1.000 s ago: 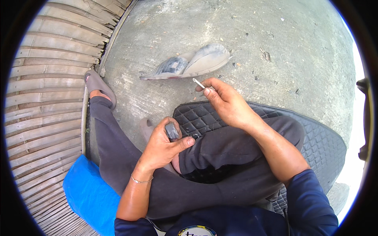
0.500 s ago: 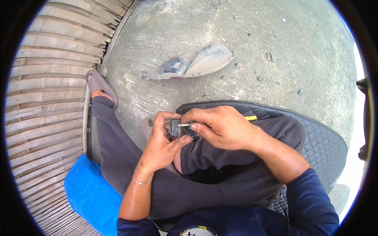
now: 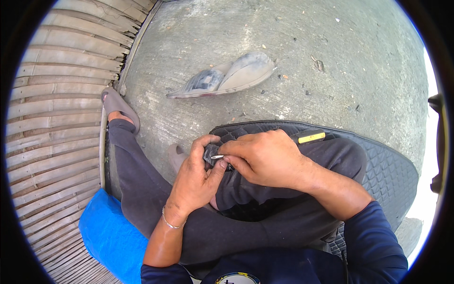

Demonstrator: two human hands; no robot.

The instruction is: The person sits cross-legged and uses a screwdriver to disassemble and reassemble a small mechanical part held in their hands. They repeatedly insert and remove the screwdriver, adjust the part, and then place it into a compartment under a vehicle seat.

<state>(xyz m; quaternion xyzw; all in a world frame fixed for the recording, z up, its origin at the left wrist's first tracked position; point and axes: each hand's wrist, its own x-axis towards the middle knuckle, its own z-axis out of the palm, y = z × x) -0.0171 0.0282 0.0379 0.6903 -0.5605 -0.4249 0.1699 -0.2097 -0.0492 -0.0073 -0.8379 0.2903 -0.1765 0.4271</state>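
My left hand (image 3: 193,182) is closed around a small dark grey blocky part (image 3: 208,152), thumb on the near side and fingers on the far side. My right hand (image 3: 270,156) pinches a slim tool with a silvery metal tip (image 3: 217,156), perhaps a screwdriver; its handle is hidden in the palm. This tip points left and lies against the part, close to my left thumb. Both hands meet above my crossed leg.
A black quilted mat (image 3: 390,175) lies under me, with a yellow-and-black object (image 3: 311,137) beyond my right hand. Ahead on the concrete floor is a dusty lamp-like shell (image 3: 227,78). Bamboo slats (image 3: 61,128) run along the left, near a blue bundle (image 3: 113,234).
The part has turned in my left hand, and its fingers have closed in further. My right hand has shifted slightly down, and more of the yellow-and-black object shows.
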